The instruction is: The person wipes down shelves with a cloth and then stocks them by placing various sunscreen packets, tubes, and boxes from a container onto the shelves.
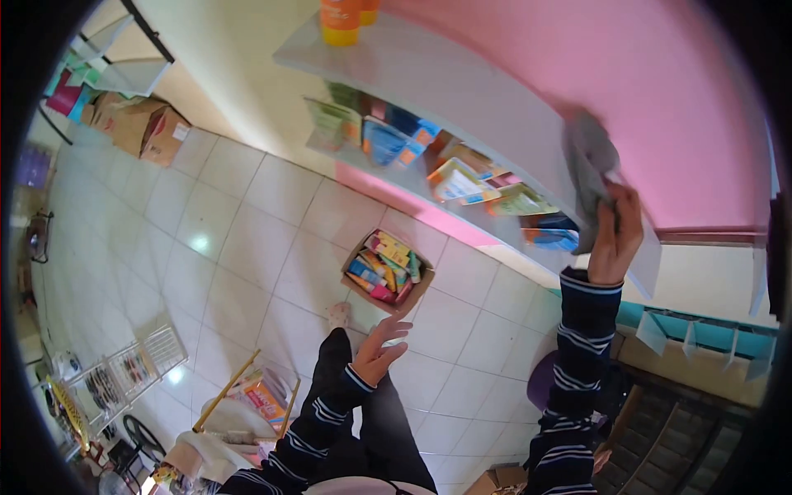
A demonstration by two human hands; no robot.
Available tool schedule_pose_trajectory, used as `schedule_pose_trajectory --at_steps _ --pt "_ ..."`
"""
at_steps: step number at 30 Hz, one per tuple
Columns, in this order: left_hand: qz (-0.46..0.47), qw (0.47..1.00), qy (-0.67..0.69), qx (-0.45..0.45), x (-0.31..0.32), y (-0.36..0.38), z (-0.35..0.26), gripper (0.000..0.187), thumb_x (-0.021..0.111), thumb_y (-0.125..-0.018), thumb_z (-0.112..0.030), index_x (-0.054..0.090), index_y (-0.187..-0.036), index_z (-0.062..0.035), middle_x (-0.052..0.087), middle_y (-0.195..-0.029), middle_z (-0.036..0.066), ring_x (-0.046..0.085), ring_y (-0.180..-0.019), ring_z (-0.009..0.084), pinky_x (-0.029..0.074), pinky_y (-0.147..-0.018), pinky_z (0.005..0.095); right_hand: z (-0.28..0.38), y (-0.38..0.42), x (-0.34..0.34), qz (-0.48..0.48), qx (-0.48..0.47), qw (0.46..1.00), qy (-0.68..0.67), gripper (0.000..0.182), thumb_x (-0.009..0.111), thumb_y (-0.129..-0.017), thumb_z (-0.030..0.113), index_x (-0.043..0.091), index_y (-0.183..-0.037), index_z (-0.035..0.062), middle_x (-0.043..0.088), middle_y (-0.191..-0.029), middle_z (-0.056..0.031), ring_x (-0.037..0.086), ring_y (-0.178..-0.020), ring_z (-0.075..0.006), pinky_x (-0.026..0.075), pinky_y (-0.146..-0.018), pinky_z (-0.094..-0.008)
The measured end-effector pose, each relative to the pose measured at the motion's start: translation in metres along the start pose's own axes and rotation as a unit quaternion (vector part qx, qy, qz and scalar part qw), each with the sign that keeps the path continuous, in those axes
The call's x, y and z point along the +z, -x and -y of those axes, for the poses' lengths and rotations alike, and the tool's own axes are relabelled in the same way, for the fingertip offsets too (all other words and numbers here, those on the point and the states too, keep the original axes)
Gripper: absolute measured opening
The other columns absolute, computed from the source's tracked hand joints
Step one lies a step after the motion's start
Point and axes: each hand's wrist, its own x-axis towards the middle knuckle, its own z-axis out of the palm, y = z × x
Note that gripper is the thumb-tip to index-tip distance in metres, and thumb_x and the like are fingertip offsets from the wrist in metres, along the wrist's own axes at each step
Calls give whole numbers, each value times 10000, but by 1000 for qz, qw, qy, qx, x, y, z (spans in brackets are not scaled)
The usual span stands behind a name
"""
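My right hand (617,239) is closed around a grey cloth (589,157), which is slightly blurred. The cloth lies against the right part of the upper white shelf (487,103), next to the pink wall (652,107). My left hand (381,350) hangs in the air with its fingers stretched out and nothing in it. Below and just beyond it, a cardboard box (418,290) on the floor holds several colourful tubes and cartons. An orange bottle with a yellow base (340,23) stands at the shelf's far left end.
Several colourful packets (388,142) stand on the lower shelf. Larger cardboard boxes (153,132) sit on the tiled floor (247,223) at the far left. A white wire rack (136,367) and a wooden-framed stand (262,396) are at lower left. Dark slatted furniture (676,437) occupies the lower right.
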Motion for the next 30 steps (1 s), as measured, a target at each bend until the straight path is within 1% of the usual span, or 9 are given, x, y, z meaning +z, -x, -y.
schedule_pose_trajectory --at_steps 6,7,9,11,15,19,24,25,30 --pt "-67 997 3 48 -17 20 -23 605 508 -769 -229 189 -1263 -83 328 -1214 131 294 -1146 242 301 -871 413 57 84 11 -269 63 937 -211 310 388 -724 251 486 -695 -41 455 -633 -130 467 -584 -242 436 -633 -404" --pt "-32 995 80 42 -16 23 -20 633 507 -767 -258 163 -1272 -91 303 -1230 135 276 -1156 244 283 -877 437 68 101 2 33 16 967 -250 333 389 -735 294 502 -732 -19 474 -654 -148 487 -613 -267 429 -675 -432" --pt "15 974 224 25 -5 30 -9 684 504 -773 -271 90 -1285 -87 250 -1262 126 258 -1163 233 279 -889 420 87 175 43 158 243 900 -327 246 441 -747 243 526 -771 13 527 -741 -142 501 -693 -272 402 -732 -441" --pt "-35 972 232 -4 4 30 23 517 524 -769 -223 301 -1191 -26 411 -1146 95 405 -1048 201 356 -830 317 92 237 89 326 118 922 -173 186 527 -655 133 529 -800 17 535 -857 -147 450 -804 -323 344 -737 -403" --pt "-239 970 4 -42 -52 18 142 194 455 -729 -31 562 -886 13 558 -910 125 538 -866 218 424 -780 304 42 307 157 297 280 845 -344 249 508 -574 76 566 -808 10 550 -858 -132 475 -796 -281 372 -675 -342" --pt "-379 889 228 -119 -98 -3 221 116 495 -716 -110 561 -757 -24 545 -654 101 546 -579 217 457 -530 305 -73 394 260 274 451 834 -160 169 506 -699 65 592 -834 10 599 -818 -74 541 -752 -136 414 -670 -242" --pt "-374 734 534 -189 -106 -23 249 316 500 -741 -342 511 -613 -53 438 -458 50 439 -369 208 353 -328 295 -201 414 367 263 387 882 58 238 572 -675 122 548 -900 49 563 -861 -171 527 -847 -319 419 -731 -362" --pt "-212 770 592 -106 -109 -24 253 304 498 -753 -326 497 -597 -65 459 -484 59 468 -404 189 362 -346 296 -215 416 380 247 412 875 64 282 584 -666 124 529 -930 45 557 -874 -177 516 -875 -328 414 -746 -368" --pt "-293 914 195 -201 -97 -49 239 160 509 -745 -183 508 -666 -45 524 -602 94 521 -521 152 404 -426 252 -239 408 420 305 440 820 204 326 609 -659 159 469 -929 39 558 -849 -189 541 -799 -349 447 -701 -401"
